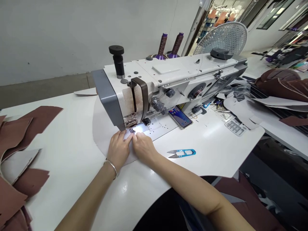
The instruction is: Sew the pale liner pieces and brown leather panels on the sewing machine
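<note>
A pale, rounded fabric panel (99,134) lies on the white table beneath the head of a sewing machine (139,83). Close to the lit presser foot (132,130), my left hand (118,150) grips the panel with fingers bent, its thumb reaching toward the other hand. My right hand (144,148) is closed on the panel's near edge just in front of the foot, thumbs almost touching. Both hands partly hide the cloth between them. Blue-handled thread snips (182,153) rest to the right of my right hand.
Brown cut pieces (33,122) are piled at the left. A phone (180,117) lies under the machine arm. Two thread cones (163,46) and a fan (223,38) stand behind. At the right are a control panel (235,127) and more stacked brown pieces (284,86).
</note>
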`<state>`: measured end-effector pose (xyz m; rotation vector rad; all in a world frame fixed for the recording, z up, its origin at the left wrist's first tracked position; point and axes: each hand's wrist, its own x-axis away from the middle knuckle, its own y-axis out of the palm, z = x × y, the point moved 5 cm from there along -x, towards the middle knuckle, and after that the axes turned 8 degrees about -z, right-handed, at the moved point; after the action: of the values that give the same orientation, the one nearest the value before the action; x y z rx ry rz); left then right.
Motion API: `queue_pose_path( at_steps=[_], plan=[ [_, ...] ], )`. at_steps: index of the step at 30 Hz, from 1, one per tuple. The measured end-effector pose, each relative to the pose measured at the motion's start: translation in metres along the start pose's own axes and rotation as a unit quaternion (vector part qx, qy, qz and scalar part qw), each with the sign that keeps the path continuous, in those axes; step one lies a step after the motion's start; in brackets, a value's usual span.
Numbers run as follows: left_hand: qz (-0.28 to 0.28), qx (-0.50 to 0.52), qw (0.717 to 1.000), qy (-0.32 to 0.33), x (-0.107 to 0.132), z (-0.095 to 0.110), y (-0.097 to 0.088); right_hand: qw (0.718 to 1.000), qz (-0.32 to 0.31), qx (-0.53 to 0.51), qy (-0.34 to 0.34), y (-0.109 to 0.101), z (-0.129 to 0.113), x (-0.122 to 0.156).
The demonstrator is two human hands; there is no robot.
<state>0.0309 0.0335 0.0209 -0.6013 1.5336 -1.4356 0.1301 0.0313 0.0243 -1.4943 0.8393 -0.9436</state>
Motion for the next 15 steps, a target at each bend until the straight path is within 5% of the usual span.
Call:
queue_pose_path(
  at_steps=[15],
  plan=[
    [0.003, -0.009, 1.000, 0.009, 0.0001, 0.0050, -0.0018, 1.000, -0.027, -0.011, -0.006, -0.0025, 0.0005, 0.0005]
  ],
)
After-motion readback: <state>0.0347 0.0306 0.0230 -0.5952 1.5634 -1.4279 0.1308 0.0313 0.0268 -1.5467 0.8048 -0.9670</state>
